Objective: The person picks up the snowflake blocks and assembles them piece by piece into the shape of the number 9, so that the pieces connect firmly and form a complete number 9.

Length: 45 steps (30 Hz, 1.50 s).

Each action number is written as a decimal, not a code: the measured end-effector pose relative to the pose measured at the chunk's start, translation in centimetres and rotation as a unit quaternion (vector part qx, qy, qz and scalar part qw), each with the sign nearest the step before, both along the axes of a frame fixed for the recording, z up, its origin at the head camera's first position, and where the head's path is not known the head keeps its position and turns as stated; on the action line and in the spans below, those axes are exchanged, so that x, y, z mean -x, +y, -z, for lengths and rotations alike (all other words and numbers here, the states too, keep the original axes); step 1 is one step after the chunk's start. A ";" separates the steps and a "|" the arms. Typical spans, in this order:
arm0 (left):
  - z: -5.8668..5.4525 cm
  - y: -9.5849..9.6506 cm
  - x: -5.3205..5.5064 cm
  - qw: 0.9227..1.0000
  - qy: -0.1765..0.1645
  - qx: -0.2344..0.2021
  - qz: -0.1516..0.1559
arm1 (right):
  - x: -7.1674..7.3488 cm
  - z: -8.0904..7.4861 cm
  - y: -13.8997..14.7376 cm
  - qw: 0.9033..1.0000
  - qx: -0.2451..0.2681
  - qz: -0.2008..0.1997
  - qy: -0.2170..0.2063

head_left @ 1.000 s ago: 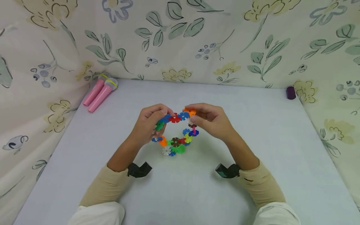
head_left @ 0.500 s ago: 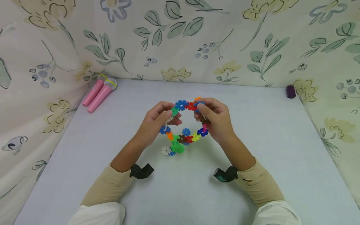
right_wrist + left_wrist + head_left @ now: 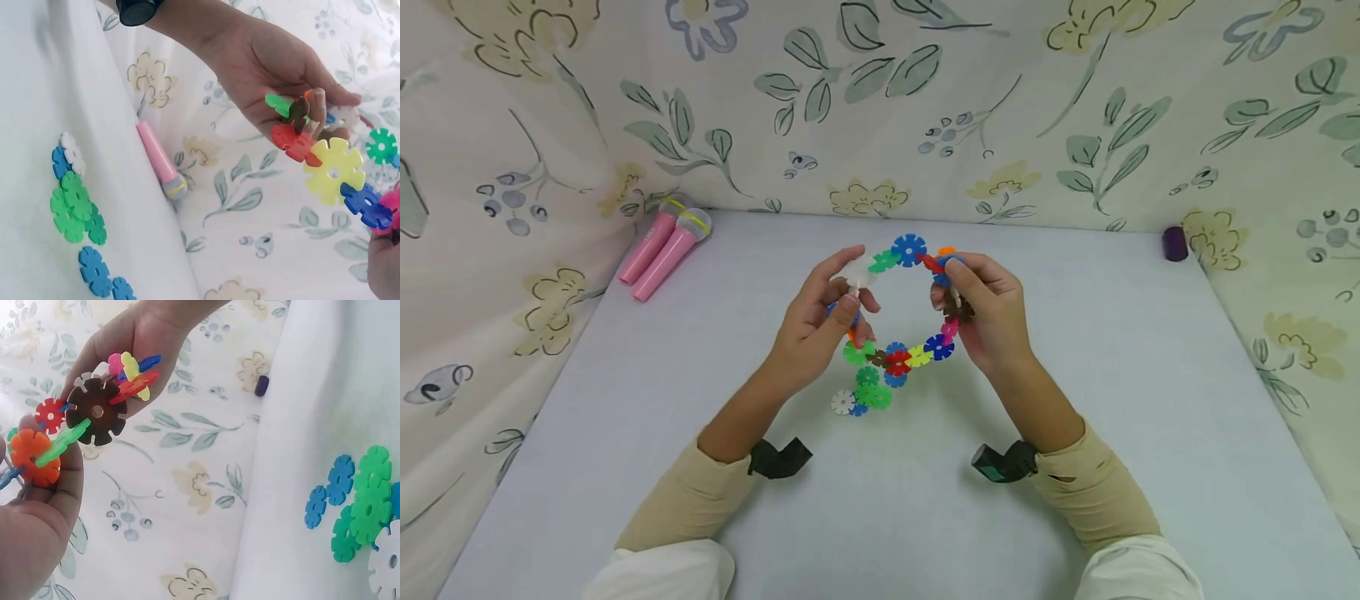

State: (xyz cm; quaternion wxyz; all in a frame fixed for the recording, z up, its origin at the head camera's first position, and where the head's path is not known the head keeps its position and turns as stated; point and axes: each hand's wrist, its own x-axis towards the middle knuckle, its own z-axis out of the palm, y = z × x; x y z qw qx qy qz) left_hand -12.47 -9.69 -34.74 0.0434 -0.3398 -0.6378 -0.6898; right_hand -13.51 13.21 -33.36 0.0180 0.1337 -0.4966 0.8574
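A ring of flower-shaped plastic snowflake discs (image 3: 898, 363), slotted edge to edge in many colours, is held up over the table. My left hand (image 3: 808, 329) grips its left side, thumb against a blue disc near a whitish one. On the right side, my right hand (image 3: 996, 312) pinches a blue disc between thumb and fingers, beside an orange and a brown one. The left wrist view shows a brown disc (image 3: 97, 419) and an orange disc (image 3: 25, 447) by the left fingers. A yellow disc (image 3: 325, 181) faces the right wrist camera.
Several loose discs (image 3: 867, 395), green, blue and white, lie on the white table (image 3: 880, 517) below the ring. Two pink toy microphones (image 3: 670, 254) lie at the back left. A dark purple cylinder (image 3: 1176, 244) stands at the back right, by the floral cloth (image 3: 880, 150).
The ring has turned clockwise in the hands and opened into a rounder loop, rising slightly. Both hands have moved up and right, the left shifting its grip to the whitish and blue discs.
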 end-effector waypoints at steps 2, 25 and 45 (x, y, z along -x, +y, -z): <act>0.0 0.0 0.0 1.000 0.003 0.008 -0.004 | 0.0 0.0 0.0 1.000 0.002 -0.001 0.002; -0.4 -0.5 -0.7 0.989 -0.015 0.067 -0.134 | -0.6 0.1 -0.6 0.966 -0.206 0.011 0.157; -0.5 -0.2 -0.9 0.974 0.098 0.132 -0.154 | -2.0 -2.8 1.9 0.903 -0.351 0.010 0.248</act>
